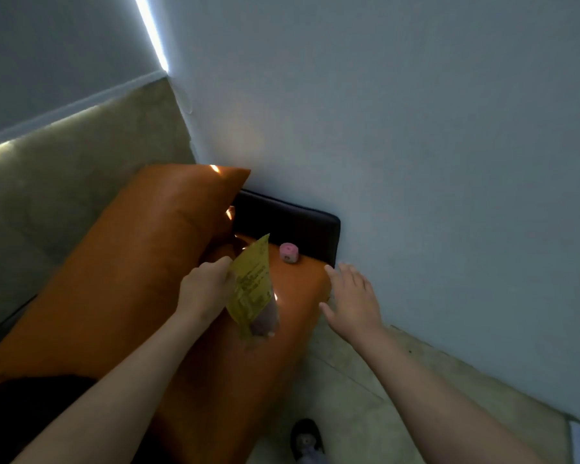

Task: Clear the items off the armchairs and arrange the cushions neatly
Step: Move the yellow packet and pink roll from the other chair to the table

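An orange armchair seat point(292, 296) stands in a room corner with a dark backrest point(288, 222) against the wall. A large orange cushion point(124, 269) leans tilted across its left side. My left hand point(205, 289) is shut on a yellow-green snack packet point(253, 289), held just above the seat. A small pink cube-shaped object point(288, 252) lies on the seat near the backrest. My right hand point(352, 299) hovers open at the seat's right edge, fingers spread, holding nothing.
A beige sofa back point(64, 182) runs along the left. The grey wall point(416, 145) is close on the right. Pale floor point(349, 390) lies below the chair, with my dark slipper point(305, 437) on it.
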A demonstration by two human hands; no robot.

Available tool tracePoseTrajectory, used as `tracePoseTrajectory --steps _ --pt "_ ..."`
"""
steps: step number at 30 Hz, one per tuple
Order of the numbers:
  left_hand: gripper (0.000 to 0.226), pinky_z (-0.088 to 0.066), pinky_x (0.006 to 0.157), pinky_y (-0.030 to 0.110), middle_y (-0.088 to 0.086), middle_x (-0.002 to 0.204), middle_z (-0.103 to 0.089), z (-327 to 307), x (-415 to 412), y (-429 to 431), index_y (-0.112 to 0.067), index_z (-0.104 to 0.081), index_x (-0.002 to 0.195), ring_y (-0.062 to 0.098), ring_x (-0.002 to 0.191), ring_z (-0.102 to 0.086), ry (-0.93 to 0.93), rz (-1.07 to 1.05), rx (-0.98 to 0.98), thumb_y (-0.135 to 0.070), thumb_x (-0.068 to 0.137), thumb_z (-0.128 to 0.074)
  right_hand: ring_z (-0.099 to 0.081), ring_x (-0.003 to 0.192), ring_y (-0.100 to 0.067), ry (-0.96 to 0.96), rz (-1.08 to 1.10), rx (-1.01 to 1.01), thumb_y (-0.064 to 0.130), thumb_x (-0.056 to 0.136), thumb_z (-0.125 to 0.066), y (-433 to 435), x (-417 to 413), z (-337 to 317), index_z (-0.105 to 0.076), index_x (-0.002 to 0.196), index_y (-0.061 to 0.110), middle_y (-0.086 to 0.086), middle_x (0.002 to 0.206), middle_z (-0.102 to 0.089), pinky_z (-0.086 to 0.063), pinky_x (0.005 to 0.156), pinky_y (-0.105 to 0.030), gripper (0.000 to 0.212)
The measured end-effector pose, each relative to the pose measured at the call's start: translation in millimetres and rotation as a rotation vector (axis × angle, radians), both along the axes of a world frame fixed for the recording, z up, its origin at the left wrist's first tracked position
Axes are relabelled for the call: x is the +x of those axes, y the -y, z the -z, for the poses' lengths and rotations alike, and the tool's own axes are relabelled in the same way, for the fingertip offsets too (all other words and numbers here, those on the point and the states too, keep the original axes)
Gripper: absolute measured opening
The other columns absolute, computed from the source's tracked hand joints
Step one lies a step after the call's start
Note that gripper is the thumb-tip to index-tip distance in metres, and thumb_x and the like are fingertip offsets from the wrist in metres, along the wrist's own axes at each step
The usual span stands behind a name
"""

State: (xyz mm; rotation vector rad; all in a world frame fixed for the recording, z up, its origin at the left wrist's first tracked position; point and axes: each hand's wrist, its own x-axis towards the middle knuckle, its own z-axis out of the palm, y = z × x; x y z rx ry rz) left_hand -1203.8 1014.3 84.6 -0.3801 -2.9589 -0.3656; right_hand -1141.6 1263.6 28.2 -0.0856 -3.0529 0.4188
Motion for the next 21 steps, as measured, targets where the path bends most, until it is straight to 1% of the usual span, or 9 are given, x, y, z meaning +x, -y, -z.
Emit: tracePoseTrajectory --steps 3,6,8,11,13,15,19,21 --pt "0.021 -0.04 0.043 0.034 0.005 0.059 -0.053 20 -13 -11 -0.009 -0.051 0.076 0.023 0.05 -0.052 0.033 -0.06 0.04 -0.018 0.095 -0.049 -0.007 0.147 -0.023 0.037 -0.093 0.016 0.045 0.093 -0.05 -7 -35 18 -0.013 0.151 0.022 -0.006 0.159 -0.013 -0.008 0.119 -0.037 0.073" --pt "0.022 -0.036 0.041 0.031 0.0 0.056 -0.049 36 -29 -22 -0.011 -0.05 0.073 0.019 0.047 -0.049 0.051 -0.152 0.134 -0.019 0.094 -0.052 -0.008 0.147 -0.024 0.07 -0.151 0.034 0.045 0.092 -0.051 -20 -73 28 -0.014 0.151 0.022 -0.006 0.159 -0.014 -0.01 0.118 -0.038 0.073" --pt "0.025 -0.031 0.039 0.028 -0.003 0.053 -0.045 44 -37 -28 -0.011 -0.048 0.071 0.014 0.043 -0.044 0.072 -0.228 0.191 -0.018 0.094 -0.055 -0.01 0.146 -0.024 0.086 -0.19 0.047 0.045 0.091 -0.052 -31 -99 32 -0.015 0.151 0.022 -0.006 0.158 -0.016 -0.011 0.118 -0.038 0.074" --pt "0.025 -0.024 0.041 0.024 -0.007 0.052 -0.04 52 -49 -35 -0.013 -0.048 0.071 0.006 0.041 -0.037 0.094 -0.329 0.242 -0.018 0.094 -0.056 -0.012 0.146 -0.024 0.112 -0.243 0.063 0.045 0.09 -0.054 -45 -137 40 -0.018 0.15 0.021 -0.007 0.157 -0.018 -0.013 0.117 -0.038 0.074" --pt "0.025 -0.023 0.042 0.023 -0.009 0.052 -0.039 57 -58 -40 -0.014 -0.047 0.071 0.005 0.042 -0.037 0.091 -0.382 0.257 -0.018 0.094 -0.056 -0.013 0.145 -0.025 0.122 -0.274 0.072 0.045 0.09 -0.055 -52 -161 46 -0.02 0.15 0.02 -0.008 0.157 -0.02 -0.013 0.117 -0.038 0.074" --pt "0.02 -0.025 0.043 0.023 -0.008 0.055 -0.043 61 -63 -46 -0.015 -0.05 0.075 0.006 0.045 -0.04 0.107 -0.423 0.269 -0.018 0.094 -0.056 -0.013 0.146 -0.025 0.145 -0.32 0.077 0.045 0.089 -0.056 -56 -180 52 -0.02 0.15 0.02 -0.008 0.157 -0.02 -0.013 0.117 -0.038 0.075" --pt "0.012 -0.035 0.046 0.029 0.001 0.064 -0.055 70 -74 -62 -0.011 -0.057 0.086 0.021 0.057 -0.056 0.102 -0.526 0.282 -0.02 0.093 -0.057 -0.013 0.145 -0.025 0.18 -0.439 0.092 0.047 0.088 -0.058 -66 -217 71 -0.02 0.15 0.02 -0.008 0.156 -0.021 -0.015 0.117 -0.039 0.078" --pt "0.013 -0.044 0.05 0.034 0.007 0.068 -0.061 77 -79 -74 -0.008 -0.06 0.094 0.026 0.061 -0.06 0.093 -0.594 0.283 -0.021 0.093 -0.058 -0.012 0.145 -0.024 0.215 -0.517 0.111 0.052 0.087 -0.057 -76 -235 82 -0.018 0.15 0.021 -0.007 0.156 -0.02 -0.014 0.117 -0.038 0.08"
